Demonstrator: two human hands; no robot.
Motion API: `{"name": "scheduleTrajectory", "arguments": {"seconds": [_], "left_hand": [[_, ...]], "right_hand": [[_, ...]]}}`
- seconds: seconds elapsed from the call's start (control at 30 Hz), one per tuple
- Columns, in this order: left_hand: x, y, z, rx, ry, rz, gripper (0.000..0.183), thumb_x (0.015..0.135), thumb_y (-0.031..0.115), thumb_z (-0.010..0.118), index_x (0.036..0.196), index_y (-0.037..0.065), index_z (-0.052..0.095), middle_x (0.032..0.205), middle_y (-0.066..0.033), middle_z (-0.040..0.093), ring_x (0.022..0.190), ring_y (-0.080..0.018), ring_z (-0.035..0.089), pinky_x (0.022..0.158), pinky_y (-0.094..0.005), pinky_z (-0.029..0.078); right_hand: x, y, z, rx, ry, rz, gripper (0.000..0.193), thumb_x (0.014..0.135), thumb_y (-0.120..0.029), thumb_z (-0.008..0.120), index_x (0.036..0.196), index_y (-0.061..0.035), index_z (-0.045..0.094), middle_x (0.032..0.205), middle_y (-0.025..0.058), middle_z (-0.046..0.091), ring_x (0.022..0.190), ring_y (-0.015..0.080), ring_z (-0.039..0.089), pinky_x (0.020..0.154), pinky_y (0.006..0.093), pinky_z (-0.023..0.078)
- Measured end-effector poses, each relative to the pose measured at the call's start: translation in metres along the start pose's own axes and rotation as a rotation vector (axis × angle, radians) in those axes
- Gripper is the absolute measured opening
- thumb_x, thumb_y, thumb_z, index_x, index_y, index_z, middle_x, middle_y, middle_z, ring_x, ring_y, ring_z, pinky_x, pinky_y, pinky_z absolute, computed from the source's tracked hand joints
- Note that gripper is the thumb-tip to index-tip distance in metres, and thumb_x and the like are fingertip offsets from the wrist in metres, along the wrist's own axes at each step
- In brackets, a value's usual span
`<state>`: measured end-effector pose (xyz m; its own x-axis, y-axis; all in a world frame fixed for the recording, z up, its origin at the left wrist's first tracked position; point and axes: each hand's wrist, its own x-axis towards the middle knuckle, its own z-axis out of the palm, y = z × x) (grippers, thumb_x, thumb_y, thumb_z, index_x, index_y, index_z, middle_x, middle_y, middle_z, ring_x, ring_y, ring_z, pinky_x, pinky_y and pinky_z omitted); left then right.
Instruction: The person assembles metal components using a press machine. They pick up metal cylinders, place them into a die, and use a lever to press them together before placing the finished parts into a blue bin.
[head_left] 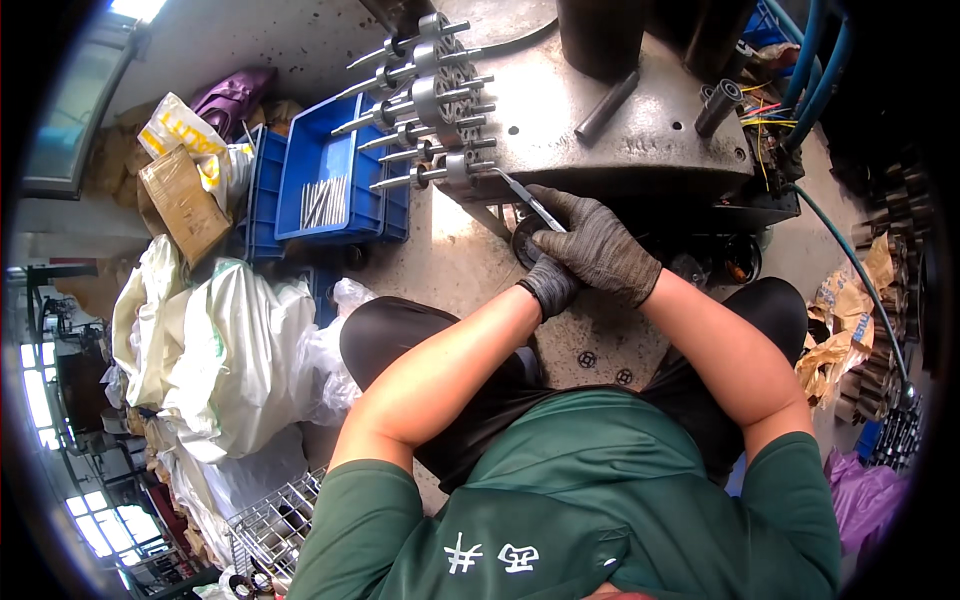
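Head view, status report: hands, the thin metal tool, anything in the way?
Both hands gloved, right hand over left hand. Thin metal tool in right hand's grip, tip near shaft parts. Nothing blocking.

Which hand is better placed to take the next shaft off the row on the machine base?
Right, probably. The right hand lies on top, nearest the row of shafts, though it holds a thin metal tool. The left hand sits tucked beneath it, largely hidden.
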<state>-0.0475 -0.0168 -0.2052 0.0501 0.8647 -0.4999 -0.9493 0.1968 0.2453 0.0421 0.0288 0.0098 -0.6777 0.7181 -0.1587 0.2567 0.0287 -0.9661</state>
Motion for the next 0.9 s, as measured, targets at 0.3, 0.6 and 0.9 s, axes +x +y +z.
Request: {"name": "scheduleTrajectory", "arguments": {"seconds": [0.3, 0.6, 0.9], "left_hand": [[-0.022, 0.022, 0.026, 0.107, -0.060, -0.158, 0.034, 0.108, 0.021, 0.047, 0.138, 0.006, 0.046, 0.121, -0.0080, 0.057, 0.109, -0.0152, 0.054, 0.093, -0.0287, 0.046], [-0.044, 0.039, 0.060, 0.346, -0.137, -0.217, 0.028, 0.104, 0.022, 0.056, 0.126, 0.004, 0.058, 0.095, -0.0052, 0.064, 0.081, -0.0142, 0.061, 0.070, -0.0271, 0.052], [-0.079, 0.052, 0.127, 0.671, -0.041, -0.054, 0.024, 0.104, 0.015, 0.061, 0.123, 0.001, 0.060, 0.098, -0.0054, 0.067, 0.079, -0.0144, 0.065, 0.069, -0.0276, 0.057]], "right_hand": [[0.002, 0.019, 0.021, -0.096, 0.096, -0.172, 0.065, 0.087, -0.025, 0.075, 0.143, -0.0013, 0.053, 0.112, 0.0203, 0.073, 0.095, 0.0285, 0.075, 0.083, 0.0377, 0.061], [-0.028, -0.023, 0.001, 0.352, -0.076, 0.226, 0.051, 0.091, -0.022, 0.070, 0.135, -0.0011, 0.054, 0.090, 0.0023, 0.062, 0.079, 0.0089, 0.060, 0.064, 0.0241, 0.053], [-0.054, 0.012, -0.064, 0.492, 0.213, 0.041, 0.045, 0.090, -0.012, 0.072, 0.127, 0.0014, 0.051, 0.097, 0.0075, 0.063, 0.085, 0.0126, 0.065, 0.073, 0.0279, 0.057]]}}
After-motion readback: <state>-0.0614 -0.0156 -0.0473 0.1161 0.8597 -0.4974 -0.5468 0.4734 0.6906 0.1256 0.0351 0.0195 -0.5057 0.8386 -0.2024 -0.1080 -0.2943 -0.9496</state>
